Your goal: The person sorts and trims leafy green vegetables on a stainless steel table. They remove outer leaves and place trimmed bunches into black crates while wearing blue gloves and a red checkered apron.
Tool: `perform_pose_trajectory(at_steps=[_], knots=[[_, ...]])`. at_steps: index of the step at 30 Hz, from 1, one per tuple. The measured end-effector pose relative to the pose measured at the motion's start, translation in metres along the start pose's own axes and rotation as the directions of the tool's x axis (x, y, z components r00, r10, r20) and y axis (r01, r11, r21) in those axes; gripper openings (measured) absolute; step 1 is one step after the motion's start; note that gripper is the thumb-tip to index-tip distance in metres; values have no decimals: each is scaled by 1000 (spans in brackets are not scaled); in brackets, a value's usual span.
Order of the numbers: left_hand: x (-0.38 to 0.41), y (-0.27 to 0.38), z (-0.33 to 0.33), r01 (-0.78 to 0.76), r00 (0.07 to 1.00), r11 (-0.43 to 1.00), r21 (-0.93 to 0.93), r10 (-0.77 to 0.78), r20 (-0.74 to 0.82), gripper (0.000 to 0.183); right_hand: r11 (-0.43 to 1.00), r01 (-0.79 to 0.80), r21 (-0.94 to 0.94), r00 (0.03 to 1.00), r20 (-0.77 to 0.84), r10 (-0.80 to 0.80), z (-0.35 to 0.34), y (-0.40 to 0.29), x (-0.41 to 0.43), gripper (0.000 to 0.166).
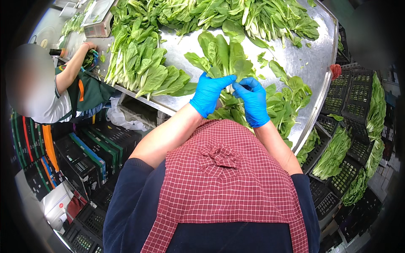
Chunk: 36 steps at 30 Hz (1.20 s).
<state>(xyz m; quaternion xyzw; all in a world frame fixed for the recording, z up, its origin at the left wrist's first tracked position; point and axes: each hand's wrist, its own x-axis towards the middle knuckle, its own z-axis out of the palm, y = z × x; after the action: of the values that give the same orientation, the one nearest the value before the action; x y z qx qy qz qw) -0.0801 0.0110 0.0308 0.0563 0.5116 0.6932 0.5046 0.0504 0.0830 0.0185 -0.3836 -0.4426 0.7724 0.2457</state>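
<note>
My left hand [208,93], in a blue glove, is closed round the stems of a small bunch of leafy greens [223,52]. The leaves fan away from me above the metal table [177,53]. My right hand [254,101], also gloved in blue, is at the stem end beside my left thumb. Its thumb and fingers pinch at the bunch, near a rounded leaf [243,69]; the exact spot gripped is partly hidden. Below and right of my hands lie loose greens [289,98] on the table, partly covered by my right hand and forearm.
Greens lie in rows along the table's left side [136,63] and far side [253,15]. A weighing scale [98,27] stands at the far left, near a co-worker's hand [90,46]. Black crates [362,91] with greens stand right; more stacked crates [91,151] stand left.
</note>
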Motion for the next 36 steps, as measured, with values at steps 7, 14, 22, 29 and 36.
perform_pose_trajectory(at_steps=[7,14,22,29,36], knots=[[0,-5,4,100,994,951,-293,-109,-15,25,938,-11,345,976,-200,85,-6,12,4,14],[5,7,-1,85,995,932,-351,-96,-14,17,899,-190,394,952,-148,266,-38,38,8,19],[-4,17,-26,-22,997,993,-117,14,-71,23,957,-235,-172,940,209,269,1,3,-10,47],[3,118,-149,-327,829,796,509,500,-250,34,910,-268,-316,937,135,323,-16,24,1,31],[39,196,-321,11,706,101,995,704,-79,56,894,-87,-439,979,130,159,-17,28,31,26]])
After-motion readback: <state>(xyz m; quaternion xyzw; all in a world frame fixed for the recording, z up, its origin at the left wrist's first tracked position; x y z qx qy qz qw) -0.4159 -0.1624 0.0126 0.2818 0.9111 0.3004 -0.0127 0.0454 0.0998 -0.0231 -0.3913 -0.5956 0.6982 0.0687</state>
